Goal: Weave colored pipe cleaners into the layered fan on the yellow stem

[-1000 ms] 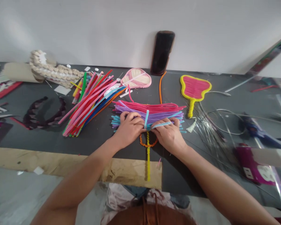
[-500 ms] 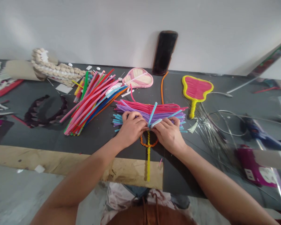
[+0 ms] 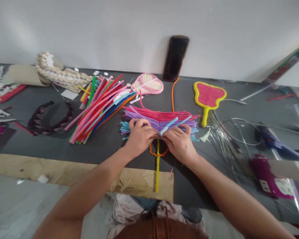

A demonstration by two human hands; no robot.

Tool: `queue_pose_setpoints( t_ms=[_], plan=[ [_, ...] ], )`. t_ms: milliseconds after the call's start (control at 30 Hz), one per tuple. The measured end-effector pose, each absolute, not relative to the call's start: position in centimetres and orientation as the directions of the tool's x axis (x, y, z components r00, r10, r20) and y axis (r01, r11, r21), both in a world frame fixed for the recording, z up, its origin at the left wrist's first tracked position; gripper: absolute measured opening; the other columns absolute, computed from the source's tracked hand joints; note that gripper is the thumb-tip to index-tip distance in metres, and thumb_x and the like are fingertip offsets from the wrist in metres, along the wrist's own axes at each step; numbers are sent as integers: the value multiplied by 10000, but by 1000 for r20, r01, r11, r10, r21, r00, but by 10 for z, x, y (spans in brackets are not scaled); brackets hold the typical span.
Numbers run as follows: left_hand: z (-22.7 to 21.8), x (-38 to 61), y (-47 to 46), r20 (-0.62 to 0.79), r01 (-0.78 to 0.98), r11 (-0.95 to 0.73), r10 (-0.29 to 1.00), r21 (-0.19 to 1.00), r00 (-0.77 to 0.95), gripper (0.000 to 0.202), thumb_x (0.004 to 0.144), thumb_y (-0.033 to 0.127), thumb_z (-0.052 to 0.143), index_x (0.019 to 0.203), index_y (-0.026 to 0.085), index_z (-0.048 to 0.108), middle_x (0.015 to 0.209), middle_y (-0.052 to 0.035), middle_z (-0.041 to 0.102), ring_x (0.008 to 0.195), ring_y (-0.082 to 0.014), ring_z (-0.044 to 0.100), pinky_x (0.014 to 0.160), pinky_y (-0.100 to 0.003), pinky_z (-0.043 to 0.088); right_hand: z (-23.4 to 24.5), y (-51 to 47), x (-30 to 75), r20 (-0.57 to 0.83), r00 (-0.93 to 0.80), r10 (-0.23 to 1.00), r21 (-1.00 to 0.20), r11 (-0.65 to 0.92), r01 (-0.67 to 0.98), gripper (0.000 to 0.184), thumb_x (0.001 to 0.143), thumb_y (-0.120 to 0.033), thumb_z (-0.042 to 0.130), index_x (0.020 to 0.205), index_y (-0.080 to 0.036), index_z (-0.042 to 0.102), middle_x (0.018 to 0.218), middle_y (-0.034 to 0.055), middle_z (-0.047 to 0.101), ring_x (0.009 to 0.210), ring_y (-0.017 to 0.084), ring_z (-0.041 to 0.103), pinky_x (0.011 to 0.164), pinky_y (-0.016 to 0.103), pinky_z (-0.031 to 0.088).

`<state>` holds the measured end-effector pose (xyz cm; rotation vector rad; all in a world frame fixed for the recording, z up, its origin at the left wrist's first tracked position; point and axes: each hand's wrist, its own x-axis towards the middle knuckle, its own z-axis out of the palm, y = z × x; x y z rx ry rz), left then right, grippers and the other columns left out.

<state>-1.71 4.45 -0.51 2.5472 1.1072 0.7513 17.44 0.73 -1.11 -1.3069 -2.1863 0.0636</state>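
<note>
Layered sheaf: a wide sheaf of fuzzy pink, purple and blue craft stems (image 3: 169, 125) is lying crosswise on the dark grey surface (image 3: 109, 147), about midway between its left and right edges, its waist between the hands.
Light-blue tie: a short fuzzy light-blue stem (image 3: 171, 122) is standing up from that waist, leaning toward the right edge.
Left hand: the left hand (image 3: 142, 134) is pinching the sheaf's blue layer just left of the waist, thumb partly hidden.
Right hand: the right hand (image 3: 178, 141) is pinching at the tie's foot, fingers curled; the exact contact is covered.
Yellow stalk: a twisted yellow fuzzy stem (image 3: 157, 169) is running from the waist toward the near edge, crossing a braided orange fuzzy loop (image 3: 153, 153).
Slack risk: a loosening pinch could be letting the tie unwind, the layers fanning apart.
Tug risk: uneven pulling could be skewing the waist, or a sleeveless forearm snagging the stalk.
</note>
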Motion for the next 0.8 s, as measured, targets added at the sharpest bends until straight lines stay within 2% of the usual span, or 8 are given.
queue_pose_setpoints(
  t_ms=[333,433,533,667,800],
  plan=[
    [-1,-16,43,226,653,-588,800,478,555,175,926,274,567,854,250,724,856,-12,662,1006,-193,553,934,-417,244,-11,7,175,373,-327,868,-360,460,811,155,934,-195,517,849,-232,641,757,-18,719,778,153,611,963,380,229],
    [-1,-16,42,215,670,-565,817,481,534,123,901,257,593,930,246,712,876,-14,660,988,-197,551,941,-412,253,-13,7,175,388,-306,870,-377,452,808,141,929,-202,527,860,-234,646,750,-19,715,775,154,617,966,384,226],
    [0,-15,41,220,690,-533,841,489,494,158,869,261,629,1010,227,690,932,-25,656,960,-194,556,930,-398,269,-14,6,175,408,-276,870,-391,440,808,118,920,-211,545,852,-231,640,739,-20,705,767,155,620,974,391,220],
    [-1,-16,41,230,668,-566,818,483,527,115,891,257,600,923,240,710,915,-10,684,974,-190,560,931,-410,251,-15,6,173,435,-271,859,-403,455,794,104,918,-207,546,856,-237,624,758,-25,716,750,155,626,984,402,210],
    [0,-17,41,260,623,-623,774,473,577,160,913,234,565,859,249,715,831,24,727,960,-187,561,943,-435,236,-16,6,170,448,-239,861,-446,447,775,63,904,-200,558,861,-237,586,751,-35,733,740,160,650,993,407,213]
  ],
)
